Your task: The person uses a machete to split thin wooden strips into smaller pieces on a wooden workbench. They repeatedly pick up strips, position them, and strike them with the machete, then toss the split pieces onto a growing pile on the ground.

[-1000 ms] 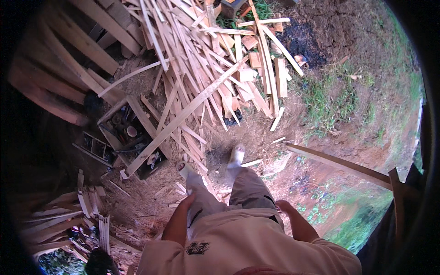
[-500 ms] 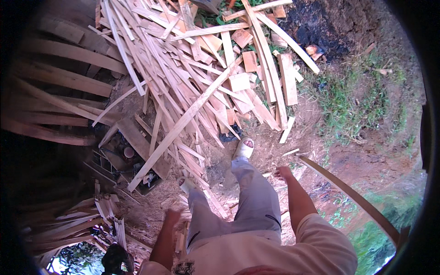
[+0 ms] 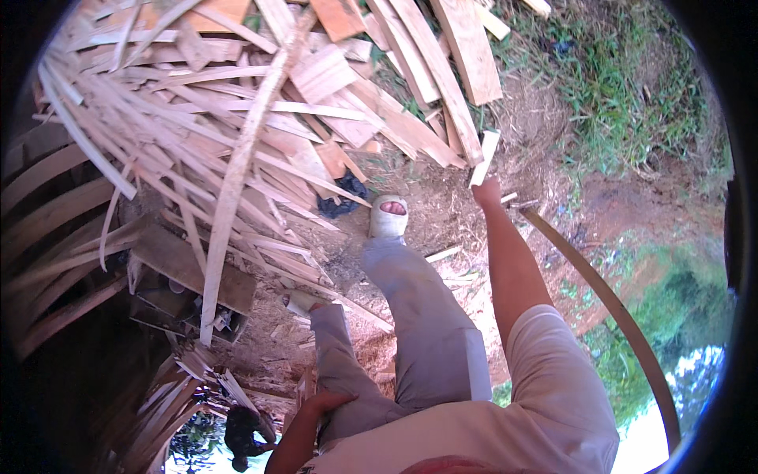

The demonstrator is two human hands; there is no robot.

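1. At lower centre, the left hand (image 3: 335, 400) lies against grey trousers (image 3: 433, 324); its grip cannot be told.
2. Right of upper centre, the right hand (image 3: 487, 191) meets a short pale wood piece (image 3: 485, 156); whether its grip is clamped is unclear.
3. Upper left: wood pile (image 3: 229, 91).

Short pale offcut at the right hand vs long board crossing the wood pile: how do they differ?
The offcut is short; the long board is far longer. The offcut is at the right hand, grip unclear; the long board lies across the wood pile, away from that hand. The offcut looks whiter, the long board browner. Both are wood.
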